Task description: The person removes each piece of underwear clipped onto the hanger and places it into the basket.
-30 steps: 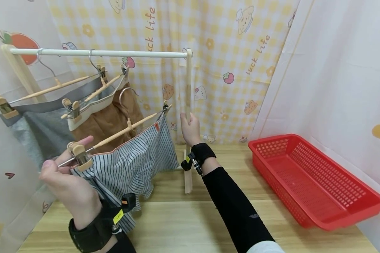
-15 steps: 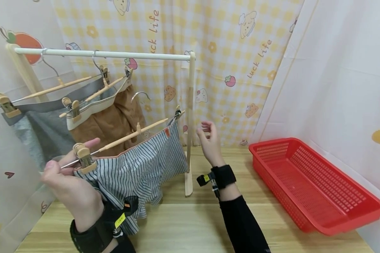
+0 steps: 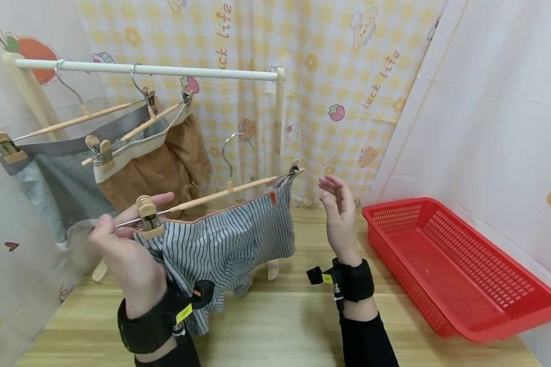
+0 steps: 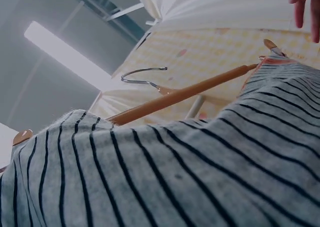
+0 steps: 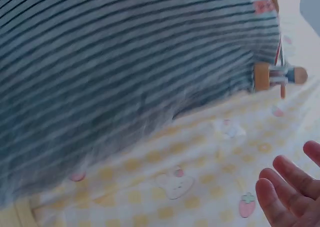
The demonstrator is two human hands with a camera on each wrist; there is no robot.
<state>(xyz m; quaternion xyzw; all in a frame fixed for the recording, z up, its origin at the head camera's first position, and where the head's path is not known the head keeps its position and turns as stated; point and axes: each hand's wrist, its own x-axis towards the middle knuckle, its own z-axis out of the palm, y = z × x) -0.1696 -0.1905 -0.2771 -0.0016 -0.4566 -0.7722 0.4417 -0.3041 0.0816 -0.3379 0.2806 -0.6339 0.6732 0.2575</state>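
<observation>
My left hand [image 3: 133, 260] grips the left end of a wooden clip hanger [image 3: 211, 198], beside its left clip. Striped shorts [image 3: 229, 239] with an orange waistband edge hang from the hanger's two clips. The hanger's metal hook [image 3: 228, 153] points up and is free of the rail. To the right of the shorts, my right hand [image 3: 342, 219] is held in the air, fingers slightly bent and touching nothing. In the right wrist view, the fingers [image 5: 285, 187] are apart from the right clip [image 5: 275, 77]. The left wrist view shows mostly striped cloth [image 4: 165, 172], which hides the left hand.
A wooden rack with a white rail [image 3: 165, 70] stands at the back left. Grey shorts [image 3: 69, 178] and brown shorts [image 3: 160, 163] hang from it on clip hangers. On the wooden table [image 3: 275, 326], a red plastic basket [image 3: 390, 255] stands at the right.
My right hand has let go of the rack's right post and moved right, toward me. My left hand has carried the hanger and striped shorts to the right.
</observation>
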